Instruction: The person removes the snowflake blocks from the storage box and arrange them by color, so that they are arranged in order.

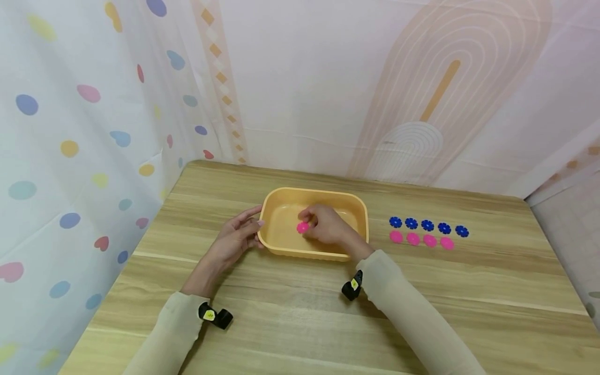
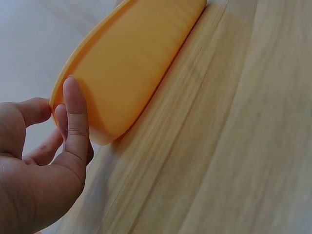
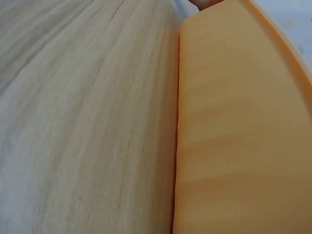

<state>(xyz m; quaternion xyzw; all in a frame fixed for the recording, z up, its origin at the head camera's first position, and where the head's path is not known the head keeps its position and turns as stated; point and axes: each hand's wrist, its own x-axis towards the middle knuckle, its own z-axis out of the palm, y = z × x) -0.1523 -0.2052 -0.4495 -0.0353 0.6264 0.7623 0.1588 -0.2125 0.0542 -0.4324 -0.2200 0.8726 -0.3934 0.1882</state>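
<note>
An orange-yellow plastic tub [image 1: 300,254] with a raised rim stands on the wooden table. My left hand [image 1: 236,237] holds its left end, the thumb at the rim and the other fingers along the outside wall; the left wrist view shows this hand [image 2: 53,151] at the tub's corner [image 2: 122,73]. Over the inside of the tub, my right hand [image 1: 325,225] pinches a pink notched plastic disc [image 1: 302,227] between thumb and fingers. Only the tub's outer side wall [image 3: 234,126] shows large in the right wrist view; the right hand itself is out of that frame.
Right of the tub lie two rows of discs: several blue flower-shaped ones [image 1: 427,225] at the back and several pink ones [image 1: 429,240] in front. A patterned curtain [image 1: 300,104] hangs along the table's [image 1: 290,323] back and left edges.
</note>
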